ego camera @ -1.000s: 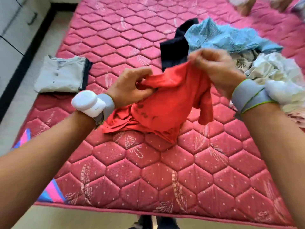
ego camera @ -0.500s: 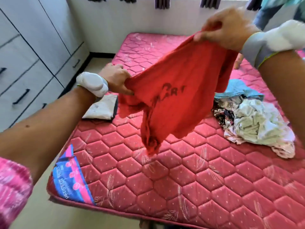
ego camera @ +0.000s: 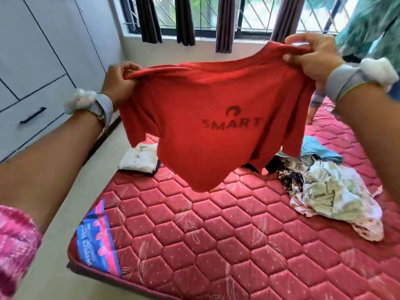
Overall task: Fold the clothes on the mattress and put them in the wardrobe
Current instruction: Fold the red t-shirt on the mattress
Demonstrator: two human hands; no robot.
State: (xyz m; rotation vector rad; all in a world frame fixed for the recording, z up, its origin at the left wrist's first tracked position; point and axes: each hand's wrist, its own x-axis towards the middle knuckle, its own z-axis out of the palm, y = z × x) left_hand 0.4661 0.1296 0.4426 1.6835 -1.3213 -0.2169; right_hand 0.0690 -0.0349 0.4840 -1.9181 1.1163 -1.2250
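A red T-shirt with dark "SMART" lettering hangs spread out in the air above the red quilted mattress. My left hand grips its left shoulder, and my right hand grips its right shoulder, held a little higher. A folded pale garment lies on the mattress near the left edge, partly hidden behind the shirt. A loose pile of unfolded clothes lies on the right, with a blue piece behind it. The grey wardrobe stands at the left, doors and drawers shut.
A strip of pale floor runs between the mattress and the wardrobe. A barred window with dark curtains fills the far wall. Another person in teal clothing stands at the far right, beside the mattress.
Both hands have lifted the red T-shirt off the mattress and pulled apart, spreading it wide by the shoulders. My view has tilted up from the mattress to the window.
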